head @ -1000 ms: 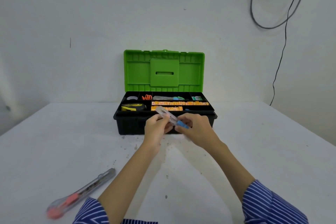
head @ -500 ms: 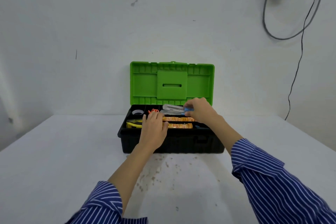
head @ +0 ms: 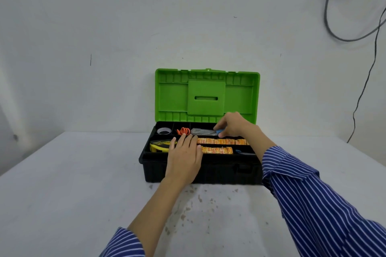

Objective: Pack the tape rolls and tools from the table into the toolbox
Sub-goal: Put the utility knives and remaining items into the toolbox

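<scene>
A black toolbox (head: 200, 171) with its green lid (head: 206, 96) raised upright sits on a white tabletop (head: 62, 194) against a wall. The person's right hand (head: 231, 124) reaches over the back row of the tray, its fingers curled around a clear utility knife with a blue end (head: 205, 131), holding it low in the long rear compartment. The left hand (head: 183, 159) lies flat, fingers straight and together, over the front middle of the tray, gripping nothing. Inside are a tape roll (head: 164, 131), an orange-handled tool (head: 183, 131), a yellow tape measure (head: 159, 145) and orange packets (head: 222, 142). Both forearms extend forward from blue striped sleeves (head: 313, 204).
</scene>
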